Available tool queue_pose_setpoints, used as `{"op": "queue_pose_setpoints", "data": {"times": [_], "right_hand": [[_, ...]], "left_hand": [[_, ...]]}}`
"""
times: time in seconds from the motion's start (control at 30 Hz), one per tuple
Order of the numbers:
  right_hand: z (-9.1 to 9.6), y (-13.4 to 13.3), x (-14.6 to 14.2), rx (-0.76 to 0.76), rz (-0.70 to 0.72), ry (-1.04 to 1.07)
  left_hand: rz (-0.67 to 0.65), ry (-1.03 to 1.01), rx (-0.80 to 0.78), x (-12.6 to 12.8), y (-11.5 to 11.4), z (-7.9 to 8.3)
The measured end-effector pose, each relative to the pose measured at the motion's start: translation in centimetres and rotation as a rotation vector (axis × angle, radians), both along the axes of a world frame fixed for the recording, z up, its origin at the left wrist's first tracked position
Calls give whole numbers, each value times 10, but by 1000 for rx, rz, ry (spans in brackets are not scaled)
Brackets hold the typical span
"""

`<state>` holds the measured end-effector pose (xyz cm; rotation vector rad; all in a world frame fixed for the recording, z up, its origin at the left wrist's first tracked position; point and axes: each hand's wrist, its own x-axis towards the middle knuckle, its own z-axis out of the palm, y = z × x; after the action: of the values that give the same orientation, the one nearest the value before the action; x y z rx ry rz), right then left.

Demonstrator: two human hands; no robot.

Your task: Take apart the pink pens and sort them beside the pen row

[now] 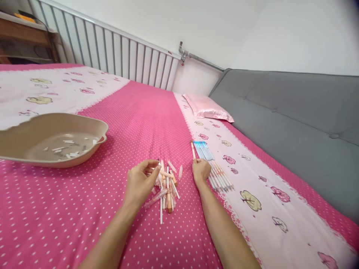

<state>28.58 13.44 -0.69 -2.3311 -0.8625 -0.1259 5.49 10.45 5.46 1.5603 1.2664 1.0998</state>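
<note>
My right hand (201, 170) is closed round a pale pink pen (193, 149) with a brown end, just left of a row of pens. That row holds several pens with blue tops (203, 150) and several pinkish, clear ones (221, 175) lying side by side. My left hand (141, 183) is pinched at the upper left of a loose pile of pen parts (167, 186). Whatever its fingertips hold is too small to make out. White tubes, pink barrels, clear pieces and brown-orange caps lie crosswise in the pile.
A beige basin (97, 123) with small white pieces in it stands on the bed at the left. The pink dotted bedspread (146, 104) lies under everything. Farther off are a pink pillow (207, 108), a grey headboard (291, 108) and a white radiator (112, 48).
</note>
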Motion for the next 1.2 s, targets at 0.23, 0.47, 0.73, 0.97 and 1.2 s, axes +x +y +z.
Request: {"op": "queue_pose_setpoints", "data": {"times": [0.23, 0.47, 0.73, 0.97, 1.2], "right_hand": [[2, 4, -1, -52, -10, -46], [2, 6, 2, -62, -22, -66], [1, 6, 3, -66, -31, -67], [1, 5, 3, -50, -26, -76], [3, 4, 2, -40, -51, -70]], "left_hand": [[0, -7, -5, -2, 1, 1], [13, -1, 18, -2, 1, 0], [9, -18, 1, -2, -1, 3], [18, -18, -7, -2, 0, 3], [16, -13, -4, -2, 0, 1]]}}
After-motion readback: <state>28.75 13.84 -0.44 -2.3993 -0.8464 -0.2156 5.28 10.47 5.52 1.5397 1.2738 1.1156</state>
